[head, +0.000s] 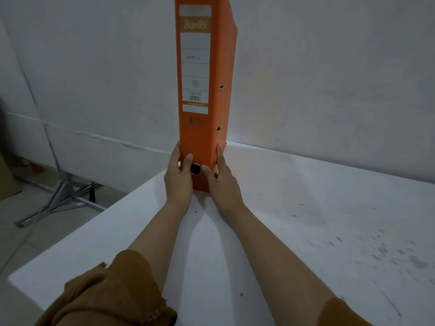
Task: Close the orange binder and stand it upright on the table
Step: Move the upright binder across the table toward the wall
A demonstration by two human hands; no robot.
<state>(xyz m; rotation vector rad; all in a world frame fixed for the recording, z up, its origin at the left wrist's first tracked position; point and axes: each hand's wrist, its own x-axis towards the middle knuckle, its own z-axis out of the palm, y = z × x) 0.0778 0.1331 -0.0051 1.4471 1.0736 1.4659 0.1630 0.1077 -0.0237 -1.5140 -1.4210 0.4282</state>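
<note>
The orange binder (202, 90) is shut and stands upright, spine toward the camera, on the white surface (306, 231) near its far left corner by the wall. The left hand (177, 177) and right hand (222, 182) each have a grip closed on its lower sides, thumbs beside the finger hole (195, 169). Looks like the final steadying step; next calls for letting go gently so it doesn't tip.

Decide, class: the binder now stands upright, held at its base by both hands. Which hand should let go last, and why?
Probably the right hand. Its fingers lie flat along the orange binder's broad side cover, steadying it on the table. The left hand only pinches the spine's edge, thumb by the finger hole.
</note>
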